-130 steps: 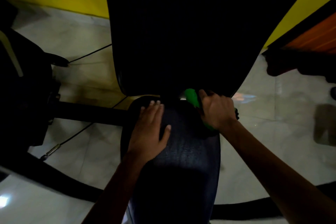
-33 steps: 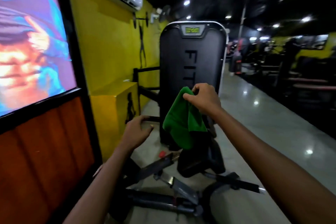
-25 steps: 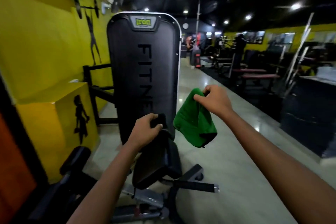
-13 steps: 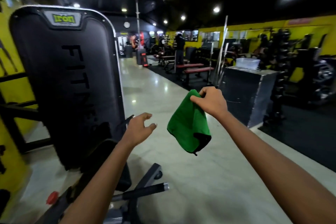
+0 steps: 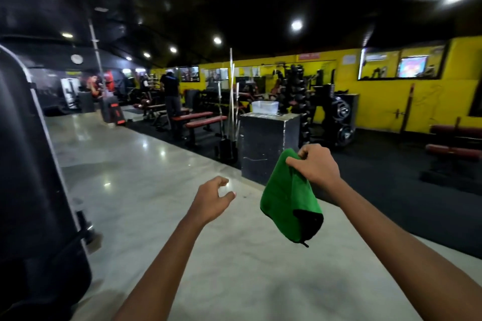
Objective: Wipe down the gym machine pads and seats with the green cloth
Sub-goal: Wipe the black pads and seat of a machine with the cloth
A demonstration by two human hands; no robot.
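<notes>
My right hand (image 5: 314,168) pinches the top edge of the green cloth (image 5: 288,202), which hangs loose in the air with a dark patch at its lower corner. My left hand (image 5: 214,198) floats free to the left of the cloth, fingers loosely curled and holding nothing. The black gym machine (image 5: 34,177) with its tall shroud stands at the left edge of the view, apart from both hands.
Pale polished floor (image 5: 146,164) stretches ahead. A black box (image 5: 266,143) with a clear tub on it stands just beyond the cloth. Red benches (image 5: 200,120), upright bars, weight racks and a person fill the dark matted area before the yellow wall.
My view has swung right, away from the machine. My left hand let go of the machine's pad and now hangs free. The right hand still carries the cloth.
</notes>
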